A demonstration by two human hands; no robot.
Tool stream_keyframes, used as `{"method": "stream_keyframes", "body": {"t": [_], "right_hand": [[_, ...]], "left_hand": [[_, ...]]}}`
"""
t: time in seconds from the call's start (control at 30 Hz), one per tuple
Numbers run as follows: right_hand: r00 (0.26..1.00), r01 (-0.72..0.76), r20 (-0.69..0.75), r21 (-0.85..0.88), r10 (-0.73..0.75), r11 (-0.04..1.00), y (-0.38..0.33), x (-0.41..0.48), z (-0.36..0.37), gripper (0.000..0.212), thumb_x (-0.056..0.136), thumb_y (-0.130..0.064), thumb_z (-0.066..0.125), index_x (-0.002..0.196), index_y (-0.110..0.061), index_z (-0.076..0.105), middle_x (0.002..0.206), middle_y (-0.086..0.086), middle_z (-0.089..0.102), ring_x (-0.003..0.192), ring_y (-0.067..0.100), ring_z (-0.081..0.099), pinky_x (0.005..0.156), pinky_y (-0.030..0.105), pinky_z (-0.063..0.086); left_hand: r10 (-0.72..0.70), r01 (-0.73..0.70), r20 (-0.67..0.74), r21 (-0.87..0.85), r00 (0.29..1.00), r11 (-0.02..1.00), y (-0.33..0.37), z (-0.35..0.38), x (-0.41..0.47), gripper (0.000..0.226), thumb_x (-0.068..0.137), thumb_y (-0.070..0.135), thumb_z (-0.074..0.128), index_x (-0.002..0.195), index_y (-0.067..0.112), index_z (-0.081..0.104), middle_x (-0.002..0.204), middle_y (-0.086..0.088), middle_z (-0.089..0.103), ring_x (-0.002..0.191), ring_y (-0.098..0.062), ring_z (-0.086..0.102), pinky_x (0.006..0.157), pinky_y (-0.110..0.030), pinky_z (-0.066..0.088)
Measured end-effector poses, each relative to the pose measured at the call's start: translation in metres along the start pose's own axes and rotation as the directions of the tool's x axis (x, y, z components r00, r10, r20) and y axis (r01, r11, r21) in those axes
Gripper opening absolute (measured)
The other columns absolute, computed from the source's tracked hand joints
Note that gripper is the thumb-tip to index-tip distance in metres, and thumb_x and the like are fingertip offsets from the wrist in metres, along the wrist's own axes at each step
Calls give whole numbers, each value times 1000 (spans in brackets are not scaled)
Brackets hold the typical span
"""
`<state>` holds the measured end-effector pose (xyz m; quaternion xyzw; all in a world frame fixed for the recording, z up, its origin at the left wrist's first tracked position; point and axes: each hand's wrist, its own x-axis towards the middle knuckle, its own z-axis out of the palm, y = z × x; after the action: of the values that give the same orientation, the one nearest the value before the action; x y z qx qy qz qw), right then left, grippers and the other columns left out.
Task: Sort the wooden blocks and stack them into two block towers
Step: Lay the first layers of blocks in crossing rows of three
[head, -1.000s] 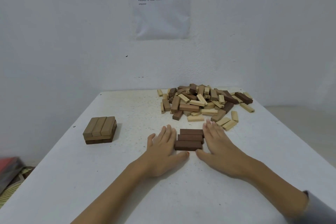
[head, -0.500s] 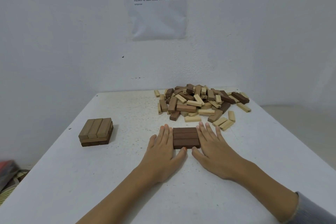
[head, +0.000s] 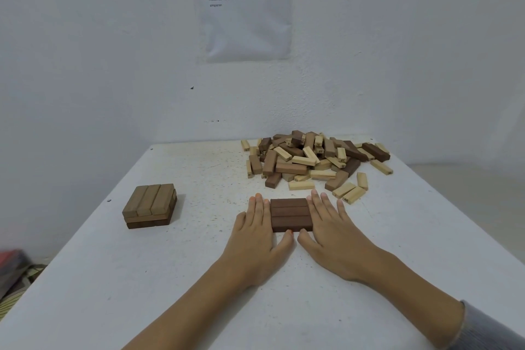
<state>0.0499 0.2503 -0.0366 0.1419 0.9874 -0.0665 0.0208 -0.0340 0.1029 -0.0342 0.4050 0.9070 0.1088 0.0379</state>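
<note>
Three dark brown blocks point(head: 290, 214) lie side by side as one flat layer at the middle of the white table point(head: 199, 278). My left hand point(head: 255, 231) lies flat with straight fingers against the layer's left side, thumb at its near edge. My right hand point(head: 332, 231) lies flat against the right side in the same way. A low stack of mid-brown blocks point(head: 150, 205), about three layers, stands at the left. A loose pile of dark, mid-brown and pale blocks point(head: 315, 160) covers the far right of the table.
The table butts against a white wall with a printed sheet point(head: 244, 3) taped above. The table's left edge drops to the floor, where a red thing point(head: 11, 261) lies. Bare tabletop lies between the stack and the dark layer.
The three dark blocks, offset from each other a second ago, are now squared into a tight flush layer. Both hands have closed in against its sides.
</note>
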Motion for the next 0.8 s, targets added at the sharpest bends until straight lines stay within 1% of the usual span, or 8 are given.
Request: {"method": "stream_keyframes", "body": {"t": [0.17, 0.33, 0.43, 0.53, 0.6, 0.67, 0.73, 0.8], "right_hand": [[999, -7, 40, -15, 8, 1000, -1, -1, -3, 73, 101, -48, 13, 151, -4, -16, 161, 10, -20, 148, 21, -19, 121, 42, -10], [998, 0, 67, 44, -3, 999, 0, 1, -6, 73, 102, -46, 19, 150, -5, -18, 160, 9, -22, 147, 20, -21, 121, 40, -12], [996, 17, 89, 166, -32, 986, 2, -3, -14, 79, 102, -45, 27, 149, -9, -25, 159, 5, -27, 146, 17, -25, 118, 35, -15], [995, 65, 57, 300, -85, 952, 6, -8, -20, 81, 102, -41, 37, 151, -15, -21, 160, -2, -22, 147, 12, -20, 118, 31, -11], [995, 85, 2, 429, -95, 899, 9, -8, -22, 78, 100, -39, 44, 155, -22, -9, 162, -8, -8, 148, 9, -8, 120, 32, 1], [994, 105, -49, 562, -94, 820, 12, -7, -24, 73, 97, -37, 52, 154, -30, 8, 159, -12, 10, 146, 8, 8, 117, 33, 16], [989, 145, -98, 609, -107, 780, 14, -5, -25, 63, 95, -35, 57, 147, -37, 23, 150, -14, 23, 139, 6, 19, 111, 32, 24], [983, 183, -137, 598, -125, 780, 16, -3, -24, 51, 93, -33, 60, 136, -40, 33, 141, -16, 30, 134, 4, 22, 107, 32, 28]], "left_hand": [[0, 0, 6, -8, 1000, 1000, 1, -1, -1, 109, 61, 66, -11, 151, 6, -11, 160, -9, -17, 146, -15, -18, 116, -29, -7], [-5, 4, 61, 8, 998, 1000, 0, -5, -1, 90, 83, 62, 6, 151, 6, -13, 159, -9, -19, 146, -16, -18, 117, -30, -7], [9, -6, 121, -28, 993, 1000, -5, -12, 1, 85, 96, 61, 21, 150, 7, -17, 158, -8, -22, 146, -16, -21, 118, -33, -7], [30, -6, 172, -140, 985, 990, -13, -22, 0, 102, 88, 71, 35, 148, 11, -23, 157, -3, -26, 145, -14, -22, 117, -37, -8], [52, -12, 165, -232, 985, 973, -17, -27, 0, 110, 81, 75, 45, 149, 21, -23, 158, 0, -24, 145, -13, -20, 117, -39, -8], [86, -49, 101, -327, 991, 944, -18, -31, -1, 102, 83, 66, 54, 151, 31, -12, 160, 2, -15, 147, -12, -12, 116, -38, -5], [120, -107, 10, -396, 993, 912, -18, -34, 0, 82, 87, 51, 61, 149, 37, 9, 160, 5, 5, 143, -4, 4, 114, -35, 4], [152, -158, -50, -439, 987, 884, -19, -35, 1, 62, 88, 42, 64, 138, 38, 28, 146, 12, 27, 114, 13, 18, 103, -28, 14]]}}
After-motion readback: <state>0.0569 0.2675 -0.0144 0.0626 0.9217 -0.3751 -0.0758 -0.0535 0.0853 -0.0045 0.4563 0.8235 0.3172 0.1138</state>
